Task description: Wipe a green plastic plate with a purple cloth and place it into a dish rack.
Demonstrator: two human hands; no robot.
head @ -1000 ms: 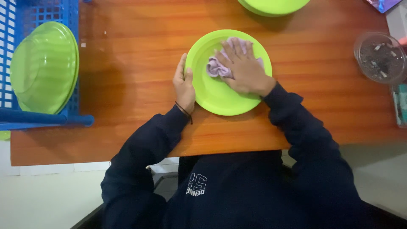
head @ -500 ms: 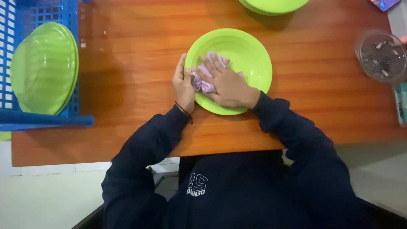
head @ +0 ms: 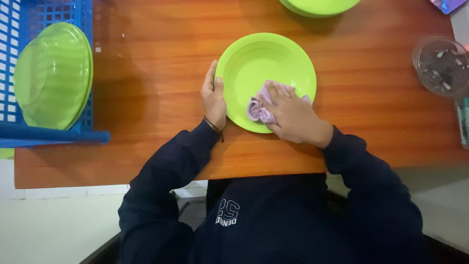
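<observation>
At the far left, green plates point(head: 53, 76) stand on edge in our blue rack point(head: 46, 136), apparently finished with, though from above we cannot tell whether they are dry. In the middle of the wooden table point(head: 146, 98), our left hand point(head: 214, 98) lies flat against the rim of the green plate point(head: 259, 58), bracing it, while our right hand point(head: 293, 117), fingers spread, presses a crumpled lilac cloth point(head: 258, 110) onto the plate's near edge; the far side of its bowl lies bare. Further right, another green plate point(head: 317, 6) sits at the table's top edge, seemingly left to do, and a clear dish of dark bits point(head: 442, 66) stands well apart.
</observation>
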